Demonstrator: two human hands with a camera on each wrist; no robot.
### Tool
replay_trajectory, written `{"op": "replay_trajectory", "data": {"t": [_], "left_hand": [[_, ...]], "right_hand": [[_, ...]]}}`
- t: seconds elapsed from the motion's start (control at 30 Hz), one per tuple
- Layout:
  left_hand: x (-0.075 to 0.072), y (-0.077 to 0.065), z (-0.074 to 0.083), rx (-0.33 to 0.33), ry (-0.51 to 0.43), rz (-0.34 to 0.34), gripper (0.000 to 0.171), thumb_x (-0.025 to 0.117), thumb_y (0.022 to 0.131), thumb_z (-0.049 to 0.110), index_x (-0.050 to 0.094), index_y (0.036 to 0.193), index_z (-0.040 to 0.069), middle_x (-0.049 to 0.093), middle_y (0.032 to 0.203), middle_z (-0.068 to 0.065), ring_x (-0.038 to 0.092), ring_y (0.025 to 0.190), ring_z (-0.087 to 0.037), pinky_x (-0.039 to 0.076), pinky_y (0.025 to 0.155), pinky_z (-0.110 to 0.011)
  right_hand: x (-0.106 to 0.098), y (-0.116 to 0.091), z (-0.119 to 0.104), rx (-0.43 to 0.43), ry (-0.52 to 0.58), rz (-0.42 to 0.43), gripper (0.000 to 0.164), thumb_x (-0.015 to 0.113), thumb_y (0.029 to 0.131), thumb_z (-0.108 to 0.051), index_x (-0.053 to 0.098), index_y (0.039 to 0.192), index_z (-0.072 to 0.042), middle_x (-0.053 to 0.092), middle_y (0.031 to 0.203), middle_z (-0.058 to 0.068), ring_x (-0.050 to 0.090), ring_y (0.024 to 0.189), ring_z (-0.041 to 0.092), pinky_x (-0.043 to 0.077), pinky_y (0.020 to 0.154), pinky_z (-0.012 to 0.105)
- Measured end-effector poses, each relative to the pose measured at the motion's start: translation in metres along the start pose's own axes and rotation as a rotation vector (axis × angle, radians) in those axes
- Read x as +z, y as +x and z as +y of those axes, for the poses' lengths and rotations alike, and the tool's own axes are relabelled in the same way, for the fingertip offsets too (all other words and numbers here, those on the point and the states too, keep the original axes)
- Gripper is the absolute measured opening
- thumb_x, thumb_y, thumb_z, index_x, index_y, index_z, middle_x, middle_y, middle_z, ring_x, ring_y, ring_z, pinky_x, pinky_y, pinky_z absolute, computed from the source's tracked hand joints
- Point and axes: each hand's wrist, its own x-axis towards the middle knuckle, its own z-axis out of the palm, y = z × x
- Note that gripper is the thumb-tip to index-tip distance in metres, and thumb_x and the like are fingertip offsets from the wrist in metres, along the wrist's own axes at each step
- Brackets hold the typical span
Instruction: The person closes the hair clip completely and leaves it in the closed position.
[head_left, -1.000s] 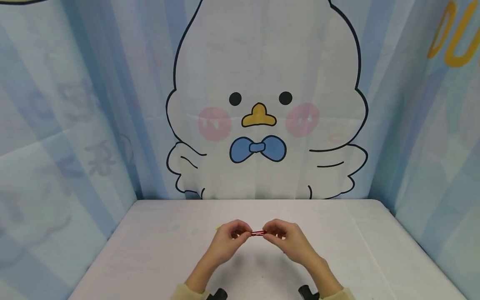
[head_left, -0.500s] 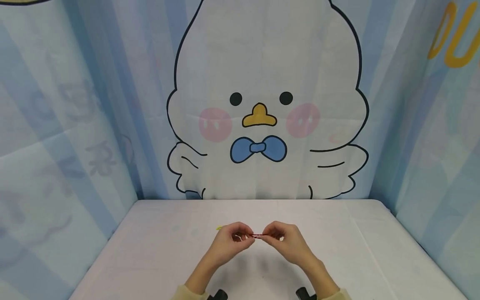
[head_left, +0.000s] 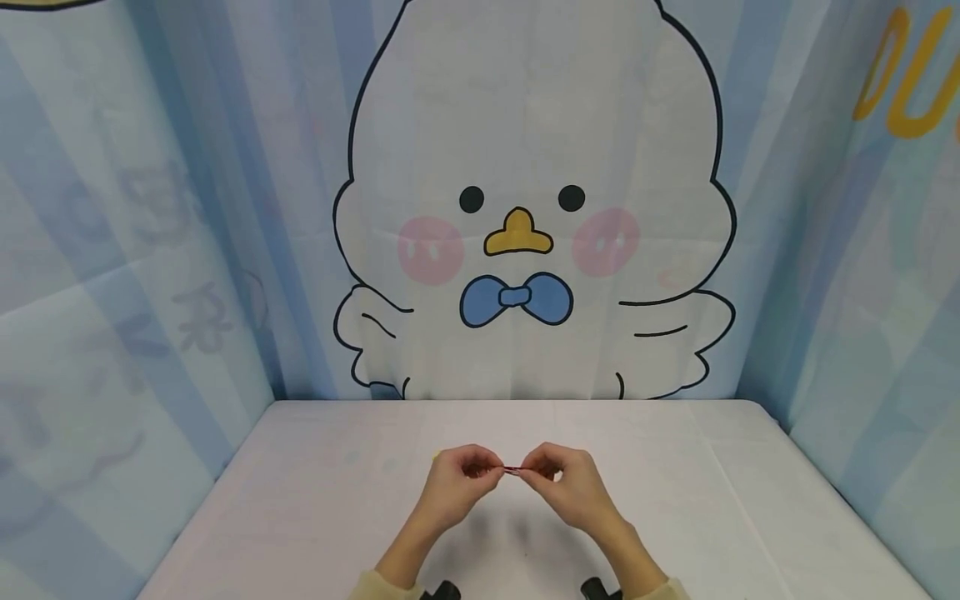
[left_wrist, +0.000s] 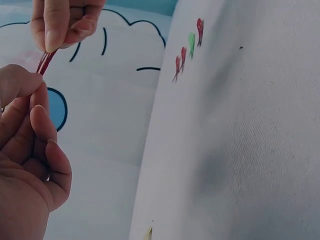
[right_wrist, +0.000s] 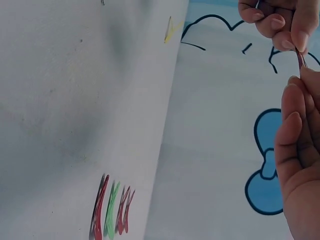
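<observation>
Both hands meet over the table's middle around a thin, shiny red strip [head_left: 512, 470]. My left hand [head_left: 455, 485] pinches one end between thumb and forefinger, while my right hand [head_left: 573, 487] pinches the other. Only a short stretch of the strip [left_wrist: 45, 63] shows between the fingertips; it looks doubled, with its ends covered. In the left wrist view, the left hand's other fingers [left_wrist: 57, 167] are loosely curled. The strip [right_wrist: 301, 61] stands between the two hands in the right wrist view too. Its exact kind cannot be made out.
Small red pieces [right_wrist: 100, 210] and a green piece [right_wrist: 112, 212], slim and forked at one end, lie in a row on the white table [head_left: 337, 517]. A yellow V-shaped piece [right_wrist: 171, 31] lies beyond the left hand. A printed cartoon curtain [head_left: 517, 358] hangs behind the table.
My hands have drawn slightly closer together, the right one shifting left. Less of the red strip shows between the fingertips. Both hands keep their pinch.
</observation>
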Motion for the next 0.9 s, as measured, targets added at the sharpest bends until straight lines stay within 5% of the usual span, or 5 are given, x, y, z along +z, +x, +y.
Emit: {"op": "replay_trajectory", "data": {"t": [0.33, 0.63, 0.9], "left_hand": [[0.0045, 0.0001, -0.001, -0.033, 0.053, 0.056, 0.005, 0.076, 0.086, 0.004, 0.073, 0.089, 0.004, 0.065, 0.076, 0.003, 0.057, 0.071, -0.012, 0.048, 0.065, -0.024], [0.0046, 0.0008, -0.0033, -0.092, 0.02, 0.057, 0.005, 0.075, 0.087, 0.003, 0.071, 0.091, 0.003, 0.065, 0.079, 0.0, 0.06, 0.072, -0.015, 0.05, 0.064, -0.024], [0.0007, 0.0, -0.0069, -0.053, -0.014, 0.014, 0.009, 0.075, 0.089, 0.007, 0.07, 0.094, 0.004, 0.067, 0.082, 0.0, 0.061, 0.076, -0.015, 0.049, 0.069, -0.026]], "right_hand": [[0.0041, 0.0026, -0.0032, 0.051, -0.066, -0.014, 0.011, 0.079, 0.085, -0.001, 0.071, 0.086, -0.009, 0.068, 0.078, -0.007, 0.06, 0.066, 0.006, 0.052, 0.061, 0.027], [0.0078, 0.0019, -0.0013, -0.076, -0.153, -0.008, 0.02, 0.081, 0.081, 0.004, 0.07, 0.089, -0.011, 0.065, 0.081, -0.011, 0.06, 0.071, 0.005, 0.053, 0.066, 0.03], [0.0081, 0.0008, -0.0012, -0.12, -0.166, -0.005, 0.018, 0.08, 0.082, 0.003, 0.072, 0.09, -0.01, 0.068, 0.083, -0.007, 0.062, 0.073, 0.006, 0.054, 0.066, 0.032]]}}
